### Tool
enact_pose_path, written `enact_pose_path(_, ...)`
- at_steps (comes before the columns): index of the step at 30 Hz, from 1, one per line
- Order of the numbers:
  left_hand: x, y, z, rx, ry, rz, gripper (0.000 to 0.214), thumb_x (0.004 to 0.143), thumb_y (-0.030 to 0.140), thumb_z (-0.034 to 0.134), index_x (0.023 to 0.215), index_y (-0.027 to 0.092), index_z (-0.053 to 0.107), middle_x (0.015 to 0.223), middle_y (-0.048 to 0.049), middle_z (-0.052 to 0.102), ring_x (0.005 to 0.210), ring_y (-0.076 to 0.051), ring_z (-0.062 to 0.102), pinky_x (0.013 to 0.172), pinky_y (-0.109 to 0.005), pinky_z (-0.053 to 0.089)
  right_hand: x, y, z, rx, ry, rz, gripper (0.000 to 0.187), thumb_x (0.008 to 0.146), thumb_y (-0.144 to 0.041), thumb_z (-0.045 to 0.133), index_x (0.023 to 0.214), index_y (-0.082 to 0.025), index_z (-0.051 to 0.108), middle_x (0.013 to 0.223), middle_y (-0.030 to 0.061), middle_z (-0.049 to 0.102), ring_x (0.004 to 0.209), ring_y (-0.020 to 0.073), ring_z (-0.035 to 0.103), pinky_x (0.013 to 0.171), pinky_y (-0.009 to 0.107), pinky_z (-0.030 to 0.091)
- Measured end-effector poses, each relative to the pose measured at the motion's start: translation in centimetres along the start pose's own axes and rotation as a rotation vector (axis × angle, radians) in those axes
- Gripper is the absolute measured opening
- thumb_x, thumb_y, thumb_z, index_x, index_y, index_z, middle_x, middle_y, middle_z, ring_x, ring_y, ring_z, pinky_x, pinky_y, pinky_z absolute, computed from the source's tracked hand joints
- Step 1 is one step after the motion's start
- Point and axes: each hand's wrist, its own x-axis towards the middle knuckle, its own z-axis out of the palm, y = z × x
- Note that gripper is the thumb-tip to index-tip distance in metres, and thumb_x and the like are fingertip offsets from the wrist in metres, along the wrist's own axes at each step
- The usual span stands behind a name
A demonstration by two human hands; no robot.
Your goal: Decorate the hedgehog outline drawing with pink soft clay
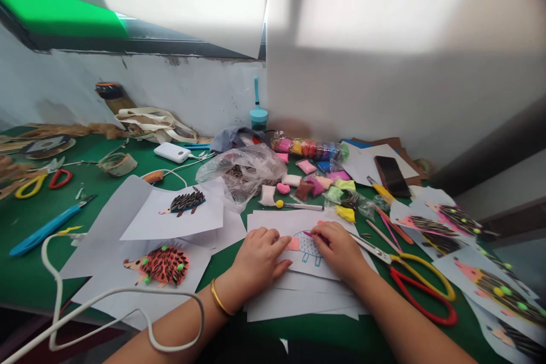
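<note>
My left hand [260, 253] lies flat on a sheet of white paper [273, 224], with a gold bangle [219, 298] on its wrist. My right hand [336, 247] bends over the same sheet, its fingertips down on a blue pencil outline of a hedgehog [307, 247]. A pink clay piece [293, 244] sits at the outline's left end, and more pink shows under my right fingertips. Whether those fingers grip anything is hidden. The sheet rests on a loose stack of white paper [298, 302].
The green tabletop [25, 273] holds seed-covered clay hedgehogs on paper [162, 265], clay packets [309, 149], and a plastic bag of seeds [241, 170]. Large red-and-yellow scissors [422, 290] lie right of my right hand. A white cable [55, 273] hangs near my left arm.
</note>
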Motion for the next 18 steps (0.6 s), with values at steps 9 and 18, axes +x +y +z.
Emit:
enact_pose_path(9, 0.0, -0.1, 0.7, 0.037, 0.015, 0.025, 0.049, 0.086, 0.046, 0.064, 0.131, 0.027, 0.055, 0.113, -0.0077, 0.059, 0.101, -0.026, 0.053, 0.090, -0.044, 0.042, 0.0, -0.2, -0.2, 0.001, 0.006, -0.004, 0.015, 0.092, -0.023, 0.053, 0.092, -0.022, 0.068, 0.092, 0.0043, 0.069, 0.095, 0.0218, 0.060, 0.086, 0.036, 0.045)
enact_pose_path(18, -0.4, -0.3, 1.0, -0.006, 0.026, 0.034, 0.031, 0.091, 0.042, 0.057, 0.120, 0.031, 0.062, 0.116, -0.0056, 0.061, 0.102, -0.026, 0.053, 0.092, -0.045, 0.041, 0.0, 0.0, 0.2, -0.022, 0.011, -0.026, 0.015, 0.093, -0.023, 0.054, 0.091, -0.023, 0.068, 0.091, 0.0040, 0.069, 0.096, 0.0220, 0.060, 0.086, 0.035, 0.045)
